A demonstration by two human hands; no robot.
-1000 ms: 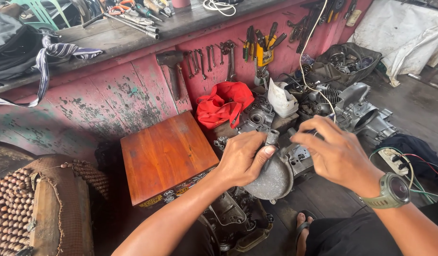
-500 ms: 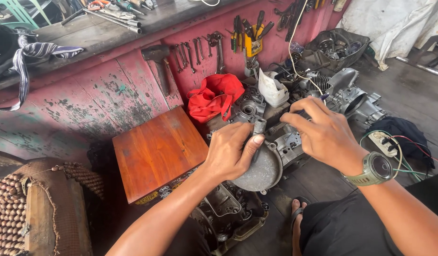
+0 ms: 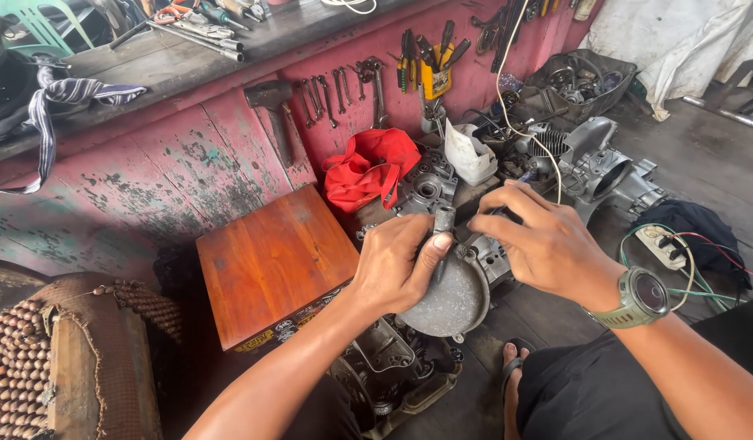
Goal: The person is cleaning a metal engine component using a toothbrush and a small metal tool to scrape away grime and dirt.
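Observation:
A grey metal engine block (image 3: 409, 358) stands on the floor in front of me, with a round dished cover (image 3: 454, 297) on its upper side. My left hand (image 3: 397, 265) grips the cover's top edge, thumb pressed against a short grey stub (image 3: 443, 220) above it. My right hand (image 3: 539, 240), with a green watch on the wrist, curls over the engine part just right of the stub, fingertips pinched on a small dark piece I cannot make out.
A brown wooden box (image 3: 270, 261) sits to the left. A red cloth bag (image 3: 368, 171), a white container (image 3: 468, 155) and more engine casings (image 3: 596, 171) lie behind. Wrenches and pliers (image 3: 409, 65) hang on the red workbench (image 3: 165, 163). A power strip (image 3: 662, 244) lies at right.
The view has shifted slightly and both hands stay on the engine cover. My left thumb has moved up against the stub, and my right fingers have closed in toward it.

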